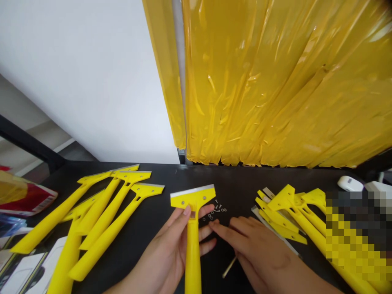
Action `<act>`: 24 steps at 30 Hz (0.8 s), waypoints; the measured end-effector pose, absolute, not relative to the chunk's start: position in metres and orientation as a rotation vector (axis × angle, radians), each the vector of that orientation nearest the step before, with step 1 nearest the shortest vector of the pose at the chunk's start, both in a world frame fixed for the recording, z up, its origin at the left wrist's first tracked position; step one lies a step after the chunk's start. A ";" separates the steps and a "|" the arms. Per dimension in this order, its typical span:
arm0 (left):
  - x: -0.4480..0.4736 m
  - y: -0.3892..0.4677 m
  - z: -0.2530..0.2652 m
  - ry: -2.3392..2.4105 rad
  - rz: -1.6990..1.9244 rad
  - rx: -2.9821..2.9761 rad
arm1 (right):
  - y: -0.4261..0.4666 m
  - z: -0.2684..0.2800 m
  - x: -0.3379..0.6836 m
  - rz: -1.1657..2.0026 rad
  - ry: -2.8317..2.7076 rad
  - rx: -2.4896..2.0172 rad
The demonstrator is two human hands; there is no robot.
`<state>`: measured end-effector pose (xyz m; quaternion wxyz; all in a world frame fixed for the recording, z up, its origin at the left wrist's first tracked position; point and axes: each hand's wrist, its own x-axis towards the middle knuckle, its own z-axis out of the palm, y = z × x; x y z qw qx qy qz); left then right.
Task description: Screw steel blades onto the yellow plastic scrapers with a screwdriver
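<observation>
Head view: a black tabletop (pixel 232 179) is backed by a white panel (pixel 107 81) on the left and wrinkled yellow film (pixel 275 81) on the right. The left end is bordered by a black frame bar (pixel 30 139). At the centre, just above the surface, a yellow scraper (pixel 192 241) is gripped by the left hand (pixel 168 249), its neck pinched between thumb and fingers, blade edge away from the wearer. The right hand (pixel 263 245) is held low with the index finger extended towards loose screws and nuts (pixel 218 209); whether anything is pinched in it cannot be told. A thin rod (pixel 229 268) is seen beside it. The left side is occupied by piled scrapers (pixel 98 247) and a red package (pixel 35 196), the right by yellow handles (pixel 315 232), flat yellow plates (pixel 283 222) and a white device (pixel 350 183).
</observation>
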<state>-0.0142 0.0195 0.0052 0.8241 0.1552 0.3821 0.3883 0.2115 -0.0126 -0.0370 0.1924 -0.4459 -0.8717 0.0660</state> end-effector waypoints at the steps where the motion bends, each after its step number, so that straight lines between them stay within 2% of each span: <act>1: -0.014 0.019 0.007 0.817 0.825 0.330 | -0.012 -0.040 0.212 0.187 -2.474 -1.287; 9: -0.033 0.027 0.018 1.215 0.978 0.601 | -0.013 -0.036 0.197 0.069 -2.640 -1.340; 12: -0.039 0.032 0.018 1.200 0.970 0.630 | -0.012 -0.038 0.188 -0.032 -2.666 -1.320; 19: -0.037 0.029 0.013 1.115 0.847 0.636 | -0.002 -0.040 0.188 -0.052 -2.586 -1.454; 24: -0.033 0.028 0.013 1.109 0.752 0.672 | -0.012 -0.019 0.198 0.152 -2.312 -1.463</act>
